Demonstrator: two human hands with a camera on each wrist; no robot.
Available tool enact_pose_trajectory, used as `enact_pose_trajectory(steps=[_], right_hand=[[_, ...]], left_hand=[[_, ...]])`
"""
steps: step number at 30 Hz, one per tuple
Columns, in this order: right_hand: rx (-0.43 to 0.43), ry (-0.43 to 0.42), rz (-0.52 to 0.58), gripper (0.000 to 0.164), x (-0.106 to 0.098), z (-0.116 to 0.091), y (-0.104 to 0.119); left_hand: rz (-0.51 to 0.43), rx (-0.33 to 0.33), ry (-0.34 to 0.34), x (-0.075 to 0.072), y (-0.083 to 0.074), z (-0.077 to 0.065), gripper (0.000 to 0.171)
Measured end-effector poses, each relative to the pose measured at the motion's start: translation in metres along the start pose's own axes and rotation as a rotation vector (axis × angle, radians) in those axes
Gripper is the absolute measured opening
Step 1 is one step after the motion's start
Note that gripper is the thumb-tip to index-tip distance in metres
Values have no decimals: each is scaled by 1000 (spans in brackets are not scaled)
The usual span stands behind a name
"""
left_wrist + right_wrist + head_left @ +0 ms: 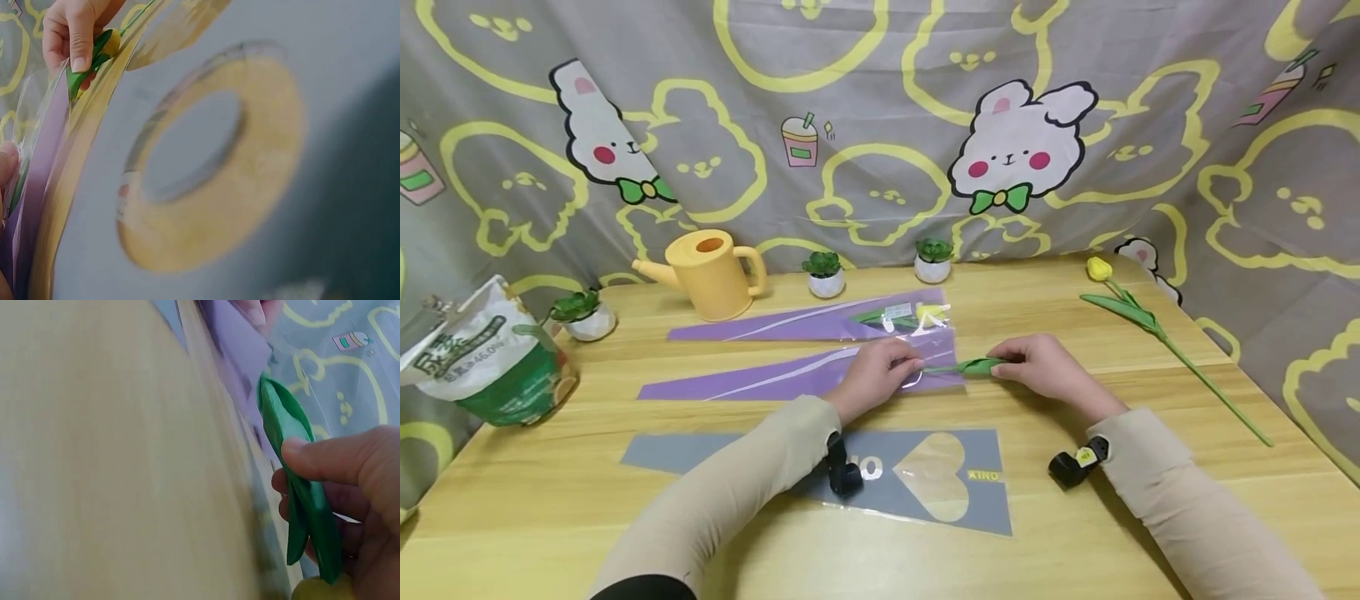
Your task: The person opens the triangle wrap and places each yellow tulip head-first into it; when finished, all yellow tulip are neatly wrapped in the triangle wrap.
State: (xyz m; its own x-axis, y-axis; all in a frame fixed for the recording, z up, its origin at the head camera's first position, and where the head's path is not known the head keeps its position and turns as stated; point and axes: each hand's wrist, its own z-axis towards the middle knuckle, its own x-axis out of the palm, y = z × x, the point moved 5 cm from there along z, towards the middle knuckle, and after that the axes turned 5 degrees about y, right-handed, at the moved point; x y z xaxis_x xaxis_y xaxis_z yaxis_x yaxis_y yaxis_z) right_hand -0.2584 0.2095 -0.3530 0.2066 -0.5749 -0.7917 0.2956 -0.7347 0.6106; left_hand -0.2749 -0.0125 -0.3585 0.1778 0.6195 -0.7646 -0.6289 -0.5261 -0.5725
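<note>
Head view: a tapered purple sleeve with a clear film front [775,377] lies on a pale wooden table [1112,550]. The left hand [880,375] pinches the sleeve near its wide mouth. Just beyond that mouth, the right hand [1045,371] pinches the green leaves [977,365] of an artificial-looking tulip; its thin stem reaches the sleeve, but whether it runs inside the film cannot be told. Behind the sleeve lies a second purple sleeve [775,329]; in front, a grey sleeve with a heart-shaped window [895,446].

Left wrist view: left fingertips show at the sleeve's side; the right thumb presses the leaves beyond its mouth.

Right wrist view: the right fingers curl round the leaves, the yellow bloom [322,589] on the side away from the sleeve. A leaf springing loose could snag on the film's edge; a crooked push could crease the thin film.
</note>
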Motion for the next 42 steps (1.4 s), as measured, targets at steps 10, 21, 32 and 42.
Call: enact_pose_trajectory(steps=[10, 21, 32, 42], right_hand=[[-21, 0, 9, 15, 19, 14, 18], [-35, -7, -43, 19, 22, 15, 27], [51, -39, 162, 37, -5, -8, -2], [43, 18, 261, 48, -24, -33, -42]], left_hand=[[-28, -3, 41, 9, -4, 1, 13], [-12, 19, 43, 14, -4, 1, 13], [-50, 11, 28, 14, -2, 0, 13], [-54, 0, 37, 12, -3, -1, 12]])
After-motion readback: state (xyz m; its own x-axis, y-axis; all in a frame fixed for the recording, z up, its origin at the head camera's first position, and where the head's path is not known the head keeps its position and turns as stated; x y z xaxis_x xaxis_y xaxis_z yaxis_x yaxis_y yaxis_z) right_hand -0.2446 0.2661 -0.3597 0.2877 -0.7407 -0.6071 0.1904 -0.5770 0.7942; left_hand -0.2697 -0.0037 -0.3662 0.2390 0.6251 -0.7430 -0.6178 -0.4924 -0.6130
